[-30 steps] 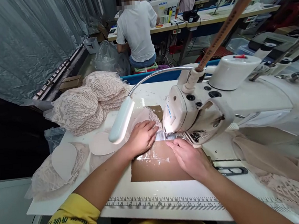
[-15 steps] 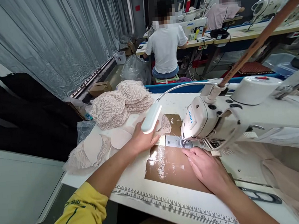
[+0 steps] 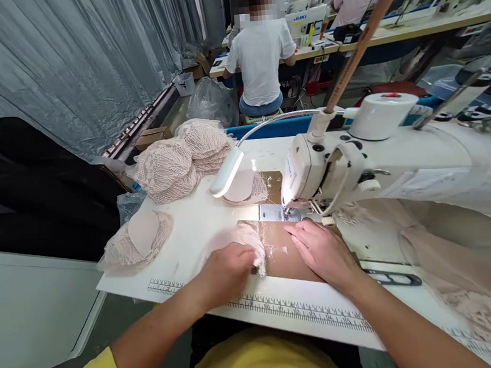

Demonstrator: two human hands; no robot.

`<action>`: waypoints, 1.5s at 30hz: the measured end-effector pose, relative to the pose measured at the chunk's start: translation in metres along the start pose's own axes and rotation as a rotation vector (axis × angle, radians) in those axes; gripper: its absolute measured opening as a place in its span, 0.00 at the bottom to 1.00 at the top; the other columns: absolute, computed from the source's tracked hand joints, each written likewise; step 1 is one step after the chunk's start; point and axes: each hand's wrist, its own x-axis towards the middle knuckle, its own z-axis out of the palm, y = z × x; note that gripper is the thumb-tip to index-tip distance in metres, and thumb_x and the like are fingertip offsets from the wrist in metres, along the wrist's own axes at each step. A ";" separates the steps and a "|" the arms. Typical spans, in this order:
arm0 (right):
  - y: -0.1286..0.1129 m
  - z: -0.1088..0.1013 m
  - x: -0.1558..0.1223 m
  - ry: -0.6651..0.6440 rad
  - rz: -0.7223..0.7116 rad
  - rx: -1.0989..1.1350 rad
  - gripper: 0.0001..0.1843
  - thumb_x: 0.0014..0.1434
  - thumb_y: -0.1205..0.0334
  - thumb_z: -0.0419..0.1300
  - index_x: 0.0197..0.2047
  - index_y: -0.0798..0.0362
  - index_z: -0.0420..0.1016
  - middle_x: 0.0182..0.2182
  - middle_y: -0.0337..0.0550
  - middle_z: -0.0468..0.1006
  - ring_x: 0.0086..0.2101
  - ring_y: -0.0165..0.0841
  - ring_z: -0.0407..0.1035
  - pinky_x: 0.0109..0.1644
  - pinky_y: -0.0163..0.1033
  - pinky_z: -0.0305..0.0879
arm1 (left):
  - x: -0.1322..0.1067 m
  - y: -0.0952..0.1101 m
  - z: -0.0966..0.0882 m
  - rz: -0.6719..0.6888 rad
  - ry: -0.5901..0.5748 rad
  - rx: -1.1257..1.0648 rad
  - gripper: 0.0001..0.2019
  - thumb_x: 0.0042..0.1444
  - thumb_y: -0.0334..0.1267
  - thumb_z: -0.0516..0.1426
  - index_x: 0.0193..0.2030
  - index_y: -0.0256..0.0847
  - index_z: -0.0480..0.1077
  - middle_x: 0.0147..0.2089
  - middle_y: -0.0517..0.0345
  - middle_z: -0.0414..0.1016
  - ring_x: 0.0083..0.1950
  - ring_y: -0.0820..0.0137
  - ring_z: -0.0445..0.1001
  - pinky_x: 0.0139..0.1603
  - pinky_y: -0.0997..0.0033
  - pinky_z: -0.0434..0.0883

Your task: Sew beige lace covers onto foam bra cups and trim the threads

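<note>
My left hand (image 3: 229,270), partly blurred, is closed on the edge of a pale lace piece (image 3: 253,241) at the front left of the brown board (image 3: 288,263). My right hand (image 3: 324,252) lies on that board with its fingers stretched out, fingertips just in front of the presser foot (image 3: 289,212) of the white sewing machine (image 3: 299,171). No piece shows under the right fingers. Behind the metal needle plate (image 3: 270,212), another lace piece (image 3: 259,189) with a smooth beige oval pad (image 3: 240,187) rests below the lamp head (image 3: 227,173).
Stacked lace cups (image 3: 165,170) stand at the table's back left; a lace piece with a pad (image 3: 143,234) lies at the left edge. Beige fabric (image 3: 432,237) spreads at the right. A ruler strip (image 3: 298,310) runs along the front. A person in white (image 3: 257,64) sits ahead.
My left hand has come from under the lamp toward the front edge, bringing a lace piece with it. My right hand stays by the presser foot. The camera view has shifted.
</note>
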 end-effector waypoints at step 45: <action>-0.007 -0.006 0.010 -0.067 0.136 -0.172 0.14 0.62 0.68 0.51 0.47 0.54 0.74 0.36 0.49 0.78 0.38 0.39 0.71 0.41 0.41 0.62 | 0.108 -0.023 0.008 0.240 -0.258 -0.076 0.27 0.57 0.48 0.56 0.59 0.33 0.62 0.58 0.39 0.64 0.59 0.54 0.64 0.59 0.54 0.67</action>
